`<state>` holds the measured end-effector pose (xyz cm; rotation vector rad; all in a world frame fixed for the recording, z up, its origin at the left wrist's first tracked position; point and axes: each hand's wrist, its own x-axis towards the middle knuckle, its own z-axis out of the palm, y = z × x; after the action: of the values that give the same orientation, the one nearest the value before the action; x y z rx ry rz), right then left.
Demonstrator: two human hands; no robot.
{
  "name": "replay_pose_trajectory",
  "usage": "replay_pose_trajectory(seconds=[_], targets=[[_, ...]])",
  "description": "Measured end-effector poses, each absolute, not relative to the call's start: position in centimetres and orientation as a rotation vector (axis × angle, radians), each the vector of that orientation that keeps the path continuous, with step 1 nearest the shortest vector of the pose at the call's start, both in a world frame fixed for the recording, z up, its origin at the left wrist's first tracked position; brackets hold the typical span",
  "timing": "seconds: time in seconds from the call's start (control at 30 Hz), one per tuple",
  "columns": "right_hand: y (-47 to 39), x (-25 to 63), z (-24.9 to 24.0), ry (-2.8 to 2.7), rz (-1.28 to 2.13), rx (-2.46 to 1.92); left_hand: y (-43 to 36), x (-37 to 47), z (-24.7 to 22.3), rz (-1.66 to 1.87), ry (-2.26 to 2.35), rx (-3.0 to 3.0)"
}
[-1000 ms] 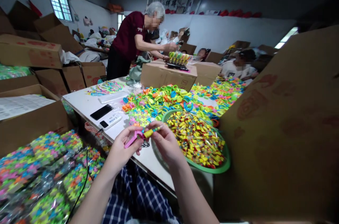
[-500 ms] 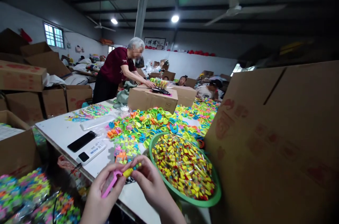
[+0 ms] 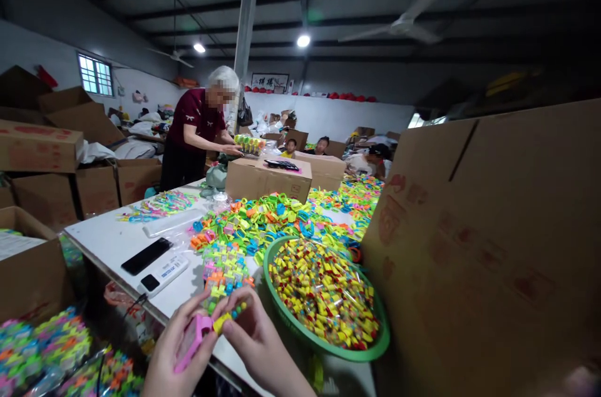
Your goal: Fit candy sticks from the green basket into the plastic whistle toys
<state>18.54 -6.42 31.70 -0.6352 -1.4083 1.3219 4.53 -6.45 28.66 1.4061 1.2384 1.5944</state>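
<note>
- Head view: pink plastic piece (image 3: 191, 340) sits low in frame over the near tabletop edge, gripped by the left hand (image 3: 176, 353), fingers closed around it.
- Right hand (image 3: 256, 347) pinches a small yellow packet (image 3: 224, 320) with coloured beads at its tip; packet end touches the top of the pink piece.
- Both hands are together, just in front of the white tabletop (image 3: 107, 240).
- Green basin (image 3: 380, 344) just right of the hands, filled with yellow-and-red wrapped packets.
- Beyond the hands: a small stack of multicoloured plastic pieces (image 3: 224, 272), then a wide loose spread of green, orange and blue ones (image 3: 263, 225) across the tabletop.
- Left of that: black phone (image 3: 146, 255) and a white device (image 3: 164, 273) side by side, near the tabletop edge.
- Closed cardboard box (image 3: 267, 179) at the far side of the spread.
- Another person in a dark red top (image 3: 192, 124) stands behind it, holding a bundle of coloured items above the box.
- Large cardboard flap (image 3: 493, 247) fills the right side.
- Bags of coloured pieces (image 3: 42, 347) lower left, below tabletop level.
</note>
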Motion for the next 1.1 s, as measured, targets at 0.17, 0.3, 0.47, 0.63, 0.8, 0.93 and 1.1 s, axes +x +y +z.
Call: replay_pose_trajectory(seconds=[0.17,0.3,0.47,0.63,0.8,0.93,1.1], targets=[[-8.0,18.9,28.5,-1.505,1.262,-0.676,-7.0,2.9,25.8,1.417,1.111,1.747],[-9.4,19.0,24.3,-1.530,1.244,-0.636,-8.8,2.9,21.7,1.373,1.028,1.796],[-12.5,18.7,23.7,-1.506,1.186,-0.662,-11.7,3.7,21.0,1.468,1.022,1.848],[-15.2,18.6,26.8,-1.573,1.195,-0.748,-13.9,3.9,23.6,1.604,1.018,1.865],[-16.5,18.0,27.0,-1.583,1.218,-0.711,-15.9,3.8,23.4,1.645,1.040,1.846],[-17.2,17.7,26.8,-1.549,1.245,-0.721,-16.6,4.1,22.2,1.693,1.059,1.822],[-16.5,18.9,27.6,-1.538,1.293,-0.708,-15.9,4.1,23.1,1.651,0.931,1.921]])
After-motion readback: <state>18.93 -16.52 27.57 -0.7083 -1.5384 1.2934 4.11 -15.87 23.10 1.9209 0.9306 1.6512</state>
